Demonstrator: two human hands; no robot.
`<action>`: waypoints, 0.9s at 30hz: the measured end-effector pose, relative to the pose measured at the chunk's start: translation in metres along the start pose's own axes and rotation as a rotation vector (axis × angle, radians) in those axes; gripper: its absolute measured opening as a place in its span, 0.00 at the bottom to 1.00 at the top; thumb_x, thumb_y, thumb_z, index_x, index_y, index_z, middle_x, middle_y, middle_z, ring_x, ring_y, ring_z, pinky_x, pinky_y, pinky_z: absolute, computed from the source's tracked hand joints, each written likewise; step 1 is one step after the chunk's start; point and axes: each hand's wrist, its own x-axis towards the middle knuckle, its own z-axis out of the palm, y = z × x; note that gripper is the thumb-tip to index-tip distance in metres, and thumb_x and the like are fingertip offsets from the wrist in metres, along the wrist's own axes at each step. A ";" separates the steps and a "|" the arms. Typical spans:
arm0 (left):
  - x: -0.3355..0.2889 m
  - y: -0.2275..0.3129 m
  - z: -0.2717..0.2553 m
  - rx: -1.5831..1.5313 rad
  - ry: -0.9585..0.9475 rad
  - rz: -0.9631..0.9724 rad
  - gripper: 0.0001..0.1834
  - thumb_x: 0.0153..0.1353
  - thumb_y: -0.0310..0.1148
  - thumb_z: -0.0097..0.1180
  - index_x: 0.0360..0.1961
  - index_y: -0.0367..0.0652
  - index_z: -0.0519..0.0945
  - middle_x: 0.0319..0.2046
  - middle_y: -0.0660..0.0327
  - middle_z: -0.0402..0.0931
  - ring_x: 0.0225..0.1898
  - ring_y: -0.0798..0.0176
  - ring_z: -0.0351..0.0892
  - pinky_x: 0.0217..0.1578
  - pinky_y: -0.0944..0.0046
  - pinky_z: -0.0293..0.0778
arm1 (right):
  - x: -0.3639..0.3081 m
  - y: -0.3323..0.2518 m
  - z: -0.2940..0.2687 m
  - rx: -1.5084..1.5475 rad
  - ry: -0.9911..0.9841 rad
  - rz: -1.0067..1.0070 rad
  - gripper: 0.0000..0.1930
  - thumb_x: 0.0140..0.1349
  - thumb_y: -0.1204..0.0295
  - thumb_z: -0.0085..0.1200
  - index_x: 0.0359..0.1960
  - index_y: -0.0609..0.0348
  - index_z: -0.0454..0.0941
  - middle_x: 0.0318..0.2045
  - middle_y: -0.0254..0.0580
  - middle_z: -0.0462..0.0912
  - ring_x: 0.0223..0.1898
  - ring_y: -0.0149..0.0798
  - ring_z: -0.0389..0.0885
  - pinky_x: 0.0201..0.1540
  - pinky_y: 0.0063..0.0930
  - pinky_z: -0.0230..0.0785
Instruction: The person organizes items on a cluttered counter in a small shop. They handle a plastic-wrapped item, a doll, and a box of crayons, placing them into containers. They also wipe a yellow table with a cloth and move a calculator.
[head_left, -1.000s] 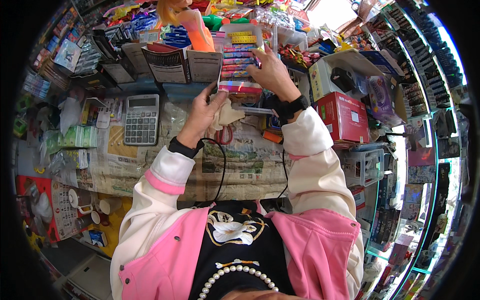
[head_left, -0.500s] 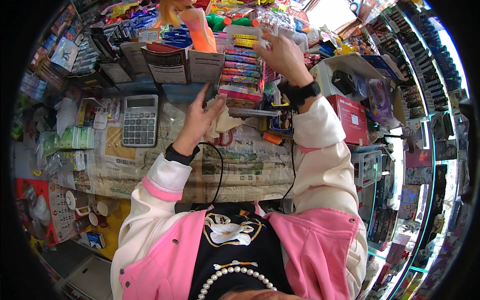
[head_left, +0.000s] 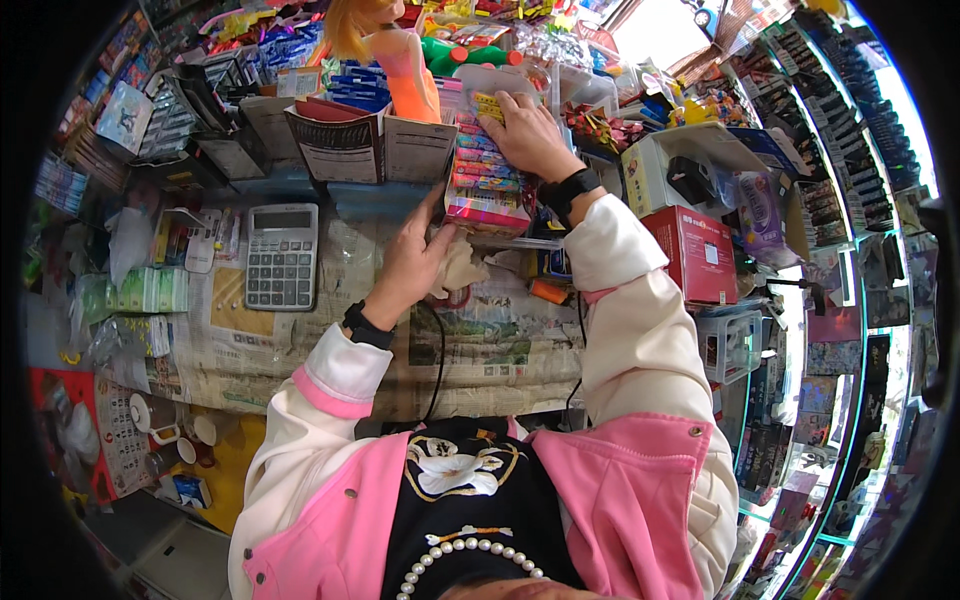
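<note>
A narrow open box (head_left: 488,214) with a pink and red front holds several colourful wrapped rolls (head_left: 484,168) laid crosswise, with yellow ones at its far end. My left hand (head_left: 408,268) is at the box's near left corner, fingers along the side and thumb at the front, closed on it. Just under that thumb bunches a beige crumpled cloth or paper (head_left: 462,270). Over the far right part of the box lies my right hand (head_left: 530,138), its fingers stretched across the yellow rolls. No lifted roll shows in it; its palm is hidden.
Newspaper (head_left: 350,352) covers the counter, with a grey calculator (head_left: 281,258) to the left. A doll (head_left: 400,70) in an orange dress stands behind cardboard boxes (head_left: 338,148). A red box (head_left: 698,256) sits to the right, near crowded shelves (head_left: 850,190). A black cable (head_left: 440,365) crosses the newspaper.
The box has come slightly nearer and tilted a little. My right hand has moved left and down onto the rolls. My left fingers have closed in on the near corner, covering part of the cloth.
</note>
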 end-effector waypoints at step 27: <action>0.001 0.033 -0.011 0.152 -0.015 0.098 0.29 0.61 0.33 0.57 0.64 0.54 0.66 0.41 0.50 0.76 0.38 0.45 0.77 0.38 0.54 0.72 | 0.090 0.012 -0.013 -0.007 0.018 -0.273 0.11 0.60 0.64 0.54 0.40 0.54 0.80 0.37 0.49 0.77 0.40 0.52 0.78 0.42 0.44 0.70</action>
